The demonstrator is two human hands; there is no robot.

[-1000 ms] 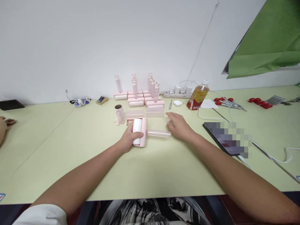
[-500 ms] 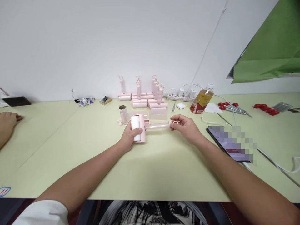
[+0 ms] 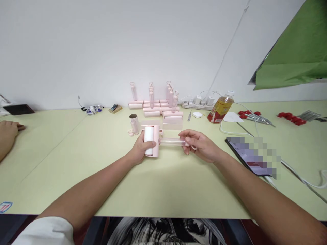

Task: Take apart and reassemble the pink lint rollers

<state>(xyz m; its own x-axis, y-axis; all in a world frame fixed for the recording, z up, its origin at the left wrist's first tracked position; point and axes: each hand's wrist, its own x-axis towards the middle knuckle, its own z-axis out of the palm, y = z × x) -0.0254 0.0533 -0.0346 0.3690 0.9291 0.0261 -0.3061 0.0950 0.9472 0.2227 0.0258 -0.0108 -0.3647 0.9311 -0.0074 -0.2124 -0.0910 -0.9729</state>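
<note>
The pink lint roller (image 3: 152, 145) lies low over the middle of the pale green tabletop (image 3: 158, 190), its white paper roll uppermost and its clear handle (image 3: 171, 141) pointing toward 3 o'clock. The left hand (image 3: 142, 151) wraps the roller's head, its grip closed around the pink housing, so the near side of the housing is hidden under the fingers. The right hand (image 3: 201, 146) closes its grip on the far end of the handle; the handle's tip is covered by the fingers and cannot be made out.

At 12 o'clock from the roller sits a cardboard core (image 3: 133, 121), and beyond it a cluster of more pink rollers (image 3: 159, 105), some upright. Toward 2 o'clock stand a bottle of amber liquid (image 3: 219, 108) and a power strip (image 3: 198, 103). At 3 o'clock a tablet (image 3: 249, 154) lies with its screen blurred out. At 9 o'clock, another person's hand (image 3: 9, 131) rests on the tabletop, cut off by the frame edge.
</note>
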